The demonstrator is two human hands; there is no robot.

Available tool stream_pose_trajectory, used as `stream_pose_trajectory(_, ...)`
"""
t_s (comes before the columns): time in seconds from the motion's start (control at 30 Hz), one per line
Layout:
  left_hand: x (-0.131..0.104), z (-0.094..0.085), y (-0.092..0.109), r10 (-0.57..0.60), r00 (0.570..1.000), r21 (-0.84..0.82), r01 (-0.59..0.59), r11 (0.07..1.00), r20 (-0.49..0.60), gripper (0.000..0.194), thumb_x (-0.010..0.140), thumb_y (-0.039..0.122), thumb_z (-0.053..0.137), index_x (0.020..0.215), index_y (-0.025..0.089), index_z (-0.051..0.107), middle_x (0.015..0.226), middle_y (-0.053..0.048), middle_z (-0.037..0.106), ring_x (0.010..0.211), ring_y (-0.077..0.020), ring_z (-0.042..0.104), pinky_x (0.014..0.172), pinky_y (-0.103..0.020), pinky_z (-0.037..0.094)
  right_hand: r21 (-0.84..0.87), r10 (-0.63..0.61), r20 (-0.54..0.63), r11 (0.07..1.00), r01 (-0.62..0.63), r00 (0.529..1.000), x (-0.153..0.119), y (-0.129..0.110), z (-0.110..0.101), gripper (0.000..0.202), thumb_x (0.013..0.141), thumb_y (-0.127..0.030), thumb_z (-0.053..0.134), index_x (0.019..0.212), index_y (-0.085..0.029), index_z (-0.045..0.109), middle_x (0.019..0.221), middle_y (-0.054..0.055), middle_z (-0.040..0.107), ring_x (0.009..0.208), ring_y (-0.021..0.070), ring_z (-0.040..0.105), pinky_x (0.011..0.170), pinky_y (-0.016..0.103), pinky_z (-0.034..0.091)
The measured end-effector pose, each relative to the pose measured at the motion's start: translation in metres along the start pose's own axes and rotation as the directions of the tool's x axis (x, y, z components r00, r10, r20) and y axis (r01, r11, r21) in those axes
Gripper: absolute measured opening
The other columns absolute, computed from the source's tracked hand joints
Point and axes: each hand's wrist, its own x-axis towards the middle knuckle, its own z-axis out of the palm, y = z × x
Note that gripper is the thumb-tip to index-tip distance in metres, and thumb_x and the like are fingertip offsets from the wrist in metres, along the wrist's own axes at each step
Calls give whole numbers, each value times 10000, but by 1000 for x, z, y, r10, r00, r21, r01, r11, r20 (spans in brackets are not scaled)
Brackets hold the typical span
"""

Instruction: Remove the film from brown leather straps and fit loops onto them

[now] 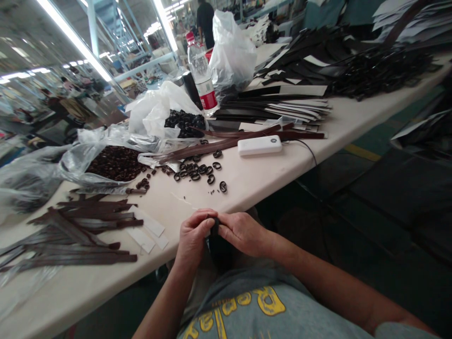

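Pale tabletop (pixel 254 176), gap between black rings (pixel 202 168) and near edge (pixel 260 199), left fingers (pixel 206 227) and right fingers (pixel 229 230) pinching a black piece (pixel 214 228)

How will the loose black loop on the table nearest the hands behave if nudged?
The loop is probably light, being small and thin-banded. Lying loose on the tabletop, it would likely slide under a gentle push. Its rounded outline suggests it might roll if stood on edge.
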Motion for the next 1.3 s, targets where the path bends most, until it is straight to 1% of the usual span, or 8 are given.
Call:
stream_pose_trajectory(0.17, 1, -8, 1, 36, 993, 23, -34, 999, -115, 90, 676, 229, 811, 764, 211, 799, 855, -45, 747, 912, -194, 652, 820, -281, 502, -150, 86, -1, 985, -85, 996, -6, 1, 3, 270, 995, -396, 508, 953, -154, 620, 869, 80, 743, 755, 213, 688, 598, 271, 328)
stream_pose_trajectory(0.33, 2, -14, 7, 16, 986, -3, -17, 1000, -164, 112, 672, 261, 829, 767, 210, 800, 861, -35, 754, 889, -163, 647, 793, -237, 493, -227, 130, 6, 966, -125, 992, -14, 6, 10, 290, 940, -439, 583, 968, -152, 614, 819, 78, 740, 709, 219, 685, 573, 279, 294)
stream_pose_trajectory(0.57, 8, -20, 18, -34, 963, -118, 2, 993, -267, 222, 589, 322, 880, 743, 189, 791, 818, -36, 763, 753, -116, 646, 673, -178, 488, -164, 190, 71, 970, -177, 979, -23, 8, 12, 255, 933, -407, 587, 952, -153, 599, 802, 73, 716, 694, 209, 656, 582, 270, 318)
stream_pose_trajectory(0.7, 5, -22, 19, -118, 978, -161, 90, 983, -173, 324, 572, 416, 885, 761, 172, 787, 802, -58, 768, 646, -130, 656, 630, -226, 512, 129, 129, 100, 981, -141, 987, -26, 11, 7, 333, 1011, -366, 395, 774, -182, 540, 672, 3, 589, 592, 135, 520, 564, 244, 328)
stream_pose_trajectory(0.87, -6, -17, 11, -212, 977, -162, 205, 965, -25, 343, 595, 410, 882, 804, 154, 793, 852, -87, 780, 689, -154, 674, 656, -238, 514, 434, 59, 56, 898, -78, 997, -26, 13, 6, 464, 1015, -515, 334, 702, -192, 449, 618, -45, 434, 558, 103, 402, 524, 221, 319)
stream_pose_trajectory(0.97, -14, -11, -1, -295, 955, -194, 295, 936, 29, 383, 596, 423, 879, 852, 151, 797, 841, -95, 784, 724, -190, 698, 703, -274, 532, 469, 53, -35, 882, -31, 998, -23, 12, 9, 495, 1008, -566, 325, 721, -187, 461, 628, -46, 419, 558, 101, 392, 523, 222, 329)
stream_pose_trajectory(1.07, -21, -5, -12, -335, 939, -224, 344, 912, 81, 405, 621, 442, 863, 906, 162, 795, 831, -88, 784, 777, -224, 716, 775, -323, 546, 450, 13, -68, 893, 19, 998, -19, 9, 11, 513, 1016, -561, 310, 819, -158, 560, 687, -13, 515, 607, 116, 465, 582, 232, 392)
stream_pose_trajectory(1.3, -26, -3, -14, -276, 956, -127, 287, 949, 96, 326, 650, 345, 867, 928, 189, 802, 941, -67, 786, 904, -230, 703, 877, -316, 520, 400, -3, -74, 916, 32, 997, -12, 6, 14, 411, 1028, -423, 352, 1153, -149, 631, 923, 77, 697, 821, 191, 642, 767, 296, 483)
